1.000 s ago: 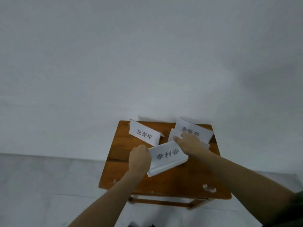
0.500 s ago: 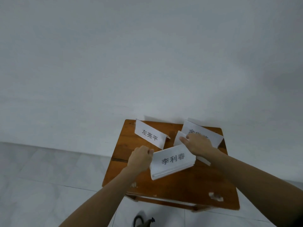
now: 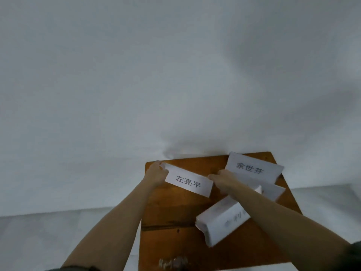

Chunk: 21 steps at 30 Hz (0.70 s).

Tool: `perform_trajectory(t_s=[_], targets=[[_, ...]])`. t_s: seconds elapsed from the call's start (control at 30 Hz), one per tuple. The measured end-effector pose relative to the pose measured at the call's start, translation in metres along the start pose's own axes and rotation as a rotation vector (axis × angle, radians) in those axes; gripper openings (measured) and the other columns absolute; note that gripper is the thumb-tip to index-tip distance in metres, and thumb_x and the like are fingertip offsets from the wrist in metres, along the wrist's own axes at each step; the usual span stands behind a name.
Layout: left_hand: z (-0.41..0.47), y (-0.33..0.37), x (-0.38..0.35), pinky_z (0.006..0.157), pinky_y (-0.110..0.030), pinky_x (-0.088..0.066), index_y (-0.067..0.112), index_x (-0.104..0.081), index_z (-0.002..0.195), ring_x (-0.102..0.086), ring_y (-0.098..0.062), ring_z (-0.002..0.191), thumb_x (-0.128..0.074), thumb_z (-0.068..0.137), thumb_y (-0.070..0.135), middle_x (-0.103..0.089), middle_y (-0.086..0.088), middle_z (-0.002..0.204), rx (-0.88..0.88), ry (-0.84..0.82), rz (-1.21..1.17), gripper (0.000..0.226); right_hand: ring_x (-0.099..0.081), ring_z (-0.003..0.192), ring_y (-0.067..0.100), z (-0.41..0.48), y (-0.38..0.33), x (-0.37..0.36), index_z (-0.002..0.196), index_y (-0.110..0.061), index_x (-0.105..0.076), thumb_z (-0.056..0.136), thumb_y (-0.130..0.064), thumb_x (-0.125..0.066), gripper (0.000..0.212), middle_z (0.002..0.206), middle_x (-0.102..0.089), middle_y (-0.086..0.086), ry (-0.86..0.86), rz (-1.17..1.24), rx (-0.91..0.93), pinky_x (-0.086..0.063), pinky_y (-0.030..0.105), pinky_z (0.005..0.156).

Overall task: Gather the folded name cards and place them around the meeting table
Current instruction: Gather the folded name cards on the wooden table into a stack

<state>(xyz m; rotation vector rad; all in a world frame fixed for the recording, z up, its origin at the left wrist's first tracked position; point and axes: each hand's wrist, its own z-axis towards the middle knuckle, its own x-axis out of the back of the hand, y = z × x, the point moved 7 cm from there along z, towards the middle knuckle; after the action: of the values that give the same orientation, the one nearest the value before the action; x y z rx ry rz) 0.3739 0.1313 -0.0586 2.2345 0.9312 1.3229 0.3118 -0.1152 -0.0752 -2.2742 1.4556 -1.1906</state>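
Squarely between the hands, a folded name card (image 3: 188, 183) is held over the far left corner of the small wooden table (image 3: 168, 218), close to the wall (image 3: 175, 75). The left hand (image 3: 156, 173) pinches its left end and the right hand (image 3: 222, 179) its right end. Bare wood lies nearer. A card stack (image 3: 218, 223) rests under the right forearm, and another card (image 3: 252, 169) lies far right.
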Motion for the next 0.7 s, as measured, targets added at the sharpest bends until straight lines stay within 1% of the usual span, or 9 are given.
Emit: perform_trajectory(t_s=[0.1,0.17,0.2,0.3,0.37,0.4,0.5,0.6,0.7], targets=[[0.024,0.002,-0.009,0.089,-0.032,-0.046,0.008,-0.027,0.149,-0.05,-0.023,0.12,-0.049,0.096,0.012,-0.039,-0.013,0.148,0.022,-0.116,-0.1,0.058,-0.058,0.088,0.022,0.006,0.005,-0.005,0.093,-0.014,-0.055,0.095,-0.034,-0.056,0.02,0.091,-0.059,0.004,0.019,0.132,-0.066,-0.054,0.038,0.085],[0.034,0.0,-0.017,0.101,-0.036,-0.042,0.008,-0.031,0.148,-0.045,-0.027,0.129,-0.052,0.095,0.014,-0.04,-0.013,0.148,0.033,-0.154,-0.094,0.058,-0.06,0.09,0.023,0.006,0.004,-0.008,0.099,-0.012,-0.059,0.096,-0.03,-0.056,0.019,0.089,-0.06,0.003,0.018,0.246,-0.083,-0.054,0.036,0.08],[0.038,-0.001,-0.019,0.098,-0.034,-0.042,0.006,-0.038,0.144,-0.047,-0.028,0.127,-0.052,0.094,0.014,-0.046,-0.013,0.143,0.036,-0.142,-0.09,0.053,-0.061,0.088,0.023,0.005,0.002,-0.008,0.101,-0.009,-0.061,0.096,-0.028,-0.056,0.021,0.089,-0.063,0.005,0.027,0.266,-0.081,-0.054,0.035,0.078],[0.038,0.004,-0.007,0.084,-0.029,-0.044,0.007,-0.062,0.113,-0.057,-0.028,0.109,-0.051,0.092,0.011,-0.062,-0.008,0.112,-0.005,0.052,-0.045,0.024,-0.066,0.084,0.026,0.004,-0.007,-0.001,0.09,-0.009,-0.064,0.095,-0.027,-0.058,0.019,0.091,-0.069,0.013,0.107,0.291,-0.043,-0.057,0.04,0.079],[0.031,0.015,0.008,0.093,-0.034,-0.049,0.005,-0.061,0.121,-0.059,-0.03,0.111,-0.053,0.091,0.015,-0.063,-0.011,0.12,-0.063,0.195,-0.001,0.033,-0.066,0.077,0.029,0.002,-0.016,0.012,0.078,-0.011,-0.064,0.094,-0.03,-0.059,0.025,0.084,-0.071,0.017,0.174,0.278,0.006,-0.058,0.046,0.078],[0.026,0.02,0.016,0.096,-0.038,-0.05,0.005,-0.061,0.124,-0.06,-0.03,0.112,-0.055,0.09,0.016,-0.064,-0.012,0.123,-0.094,0.241,0.015,0.036,-0.065,0.071,0.028,0.0,-0.022,0.02,0.076,-0.011,-0.065,0.094,-0.031,-0.059,0.028,0.075,-0.069,0.014,0.209,0.26,0.04,-0.057,0.044,0.072],[0.006,0.042,0.034,0.083,-0.033,-0.055,0.009,-0.068,0.116,-0.067,-0.024,0.096,-0.058,0.091,0.02,-0.071,-0.008,0.111,-0.209,0.335,-0.005,0.029,-0.059,0.059,0.02,-0.017,-0.041,0.058,0.09,-0.013,-0.069,0.096,-0.029,-0.056,0.022,0.065,-0.064,0.004,0.321,0.215,0.149,-0.048,0.032,0.056],[-0.027,0.066,0.045,0.076,-0.031,-0.058,0.011,-0.072,0.103,-0.066,-0.016,0.082,-0.061,0.091,0.024,-0.073,-0.003,0.098,-0.324,0.403,-0.015,0.022,-0.064,0.074,0.021,-0.036,-0.055,0.099,0.108,-0.011,-0.069,0.095,-0.029,-0.058,0.025,0.087,-0.07,0.005,0.43,0.209,0.26,-0.055,0.036,0.07],[-0.073,0.089,0.043,0.076,-0.033,-0.057,0.012,-0.075,0.091,-0.065,-0.013,0.074,-0.064,0.089,0.023,-0.073,-0.001,0.086,-0.411,0.443,-0.006,0.016,-0.065,0.089,0.023,-0.057,-0.057,0.13,0.113,-0.011,-0.07,0.095,-0.029,-0.057,0.028,0.102,-0.071,0.004,0.475,0.177,0.36,-0.056,0.039,0.083]])
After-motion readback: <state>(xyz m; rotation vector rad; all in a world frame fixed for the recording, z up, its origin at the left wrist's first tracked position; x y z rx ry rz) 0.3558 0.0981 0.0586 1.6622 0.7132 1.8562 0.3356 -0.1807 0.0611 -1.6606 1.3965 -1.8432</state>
